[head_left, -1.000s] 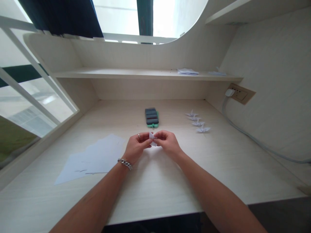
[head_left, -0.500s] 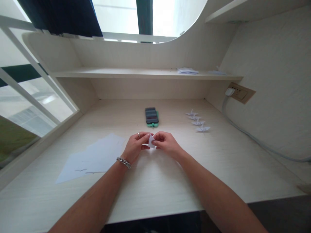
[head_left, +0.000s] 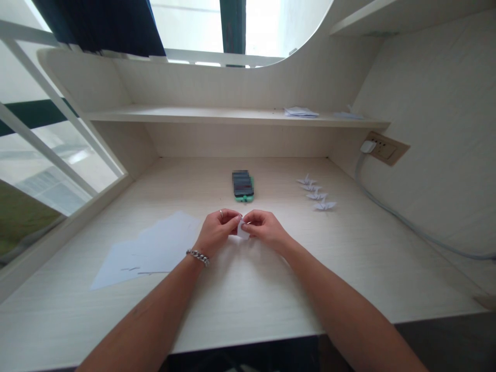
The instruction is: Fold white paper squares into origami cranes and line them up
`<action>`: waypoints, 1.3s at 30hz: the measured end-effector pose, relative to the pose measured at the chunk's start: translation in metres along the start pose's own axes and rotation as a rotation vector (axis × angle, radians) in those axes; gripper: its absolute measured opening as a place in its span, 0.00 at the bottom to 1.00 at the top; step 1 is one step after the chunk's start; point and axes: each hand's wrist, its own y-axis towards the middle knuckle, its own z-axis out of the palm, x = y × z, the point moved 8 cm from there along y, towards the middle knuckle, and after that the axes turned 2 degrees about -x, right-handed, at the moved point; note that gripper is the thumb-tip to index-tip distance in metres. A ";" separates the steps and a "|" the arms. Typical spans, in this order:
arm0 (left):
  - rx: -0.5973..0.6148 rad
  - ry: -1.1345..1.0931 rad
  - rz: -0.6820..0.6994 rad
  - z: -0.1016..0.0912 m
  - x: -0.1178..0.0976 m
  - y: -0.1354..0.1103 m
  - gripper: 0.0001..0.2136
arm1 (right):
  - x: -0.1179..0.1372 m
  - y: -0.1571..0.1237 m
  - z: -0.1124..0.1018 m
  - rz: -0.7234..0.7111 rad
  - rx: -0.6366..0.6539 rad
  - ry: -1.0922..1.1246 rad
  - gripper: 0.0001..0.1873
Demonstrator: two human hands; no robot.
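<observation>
A small folded piece of white paper is held between my two hands above the middle of the desk. My left hand, with a ring and a chain bracelet, pinches its left side near the top. On the other side, the thumb and fingers of my right hand grip the paper's right edge. Parts of the paper are hidden behind my fingers. Several white folded paper cranes stand in a slanting row on the desk, to the right and beyond my right hand.
Flat white paper sheets lie left of my left forearm. A dark device with a green edge, partly pixelated, rests beyond my hands. Folded papers are on the shelf. A grey cable runs from the wall socket along the right.
My left fingers have closed in at the paper's top, and the lower fingers are now less visible. The paper has tilted slightly. The camera view has shifted a little.
</observation>
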 end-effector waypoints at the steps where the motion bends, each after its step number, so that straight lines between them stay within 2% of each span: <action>1: -0.027 0.001 0.001 -0.002 0.001 0.001 0.14 | 0.001 0.000 0.000 -0.013 0.002 0.003 0.13; 7: -0.205 -0.028 0.023 -0.018 0.001 0.005 0.15 | 0.012 0.000 -0.004 -0.146 -0.014 -0.056 0.08; 9: -0.248 -0.023 0.051 -0.021 -0.002 0.005 0.15 | 0.011 0.000 -0.007 -0.114 -0.041 -0.094 0.06; 11: -0.269 -0.008 0.094 -0.023 -0.005 0.004 0.14 | 0.007 -0.001 -0.008 -0.019 -0.062 -0.087 0.06; 14: -0.266 0.030 0.162 -0.022 -0.010 0.002 0.15 | 0.002 -0.002 -0.006 0.085 -0.071 -0.046 0.07; 18: -0.249 0.070 0.191 -0.018 -0.011 -0.001 0.15 | 0.002 -0.001 -0.002 0.027 -0.082 -0.083 0.10; 23: -0.181 0.049 0.169 -0.010 -0.006 -0.001 0.16 | -0.002 0.000 0.001 0.011 -0.081 -0.038 0.10; 27: -0.116 -0.003 0.058 -0.004 0.001 0.000 0.20 | -0.001 0.000 0.001 -0.008 -0.063 -0.006 0.11; 29: -0.139 -0.030 0.026 -0.005 0.002 0.000 0.20 | -0.003 0.001 0.000 0.000 -0.076 0.001 0.14; 34: -0.227 -0.075 0.054 -0.010 -0.006 -0.003 0.21 | -0.010 0.004 -0.006 0.059 -0.129 0.026 0.21; 39: -0.236 -0.123 0.022 -0.009 -0.005 -0.006 0.23 | -0.012 0.004 -0.006 0.098 -0.104 0.029 0.21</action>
